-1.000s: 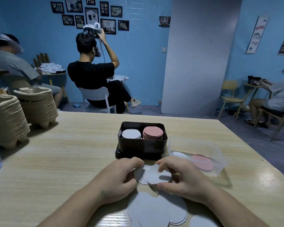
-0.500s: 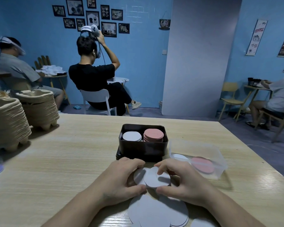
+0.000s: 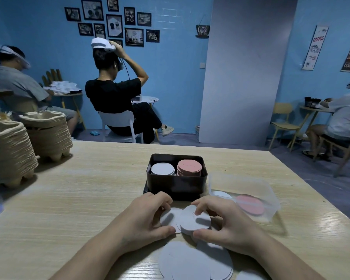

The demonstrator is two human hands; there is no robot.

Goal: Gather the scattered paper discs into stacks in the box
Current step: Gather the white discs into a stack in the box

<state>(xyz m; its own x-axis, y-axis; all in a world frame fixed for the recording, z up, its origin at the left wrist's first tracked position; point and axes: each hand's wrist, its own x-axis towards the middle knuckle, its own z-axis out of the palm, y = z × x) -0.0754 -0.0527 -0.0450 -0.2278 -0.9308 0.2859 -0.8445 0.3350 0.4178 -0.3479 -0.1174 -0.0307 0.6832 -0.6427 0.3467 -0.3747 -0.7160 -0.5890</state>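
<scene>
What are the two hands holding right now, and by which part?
The left hand and right hand together pinch a few small white paper discs by their rims.

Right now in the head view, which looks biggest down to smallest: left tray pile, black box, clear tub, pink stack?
Biggest: left tray pile.
Next: black box and clear tub, about alike, so I won't rank them.
Smallest: pink stack.

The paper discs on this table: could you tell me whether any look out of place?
Yes: loose white discs overlap at the near edge of the table; the held discs between the left hand and right hand are fanned, not squared. A pink disc shows through the clear container, outside the black box.
</scene>
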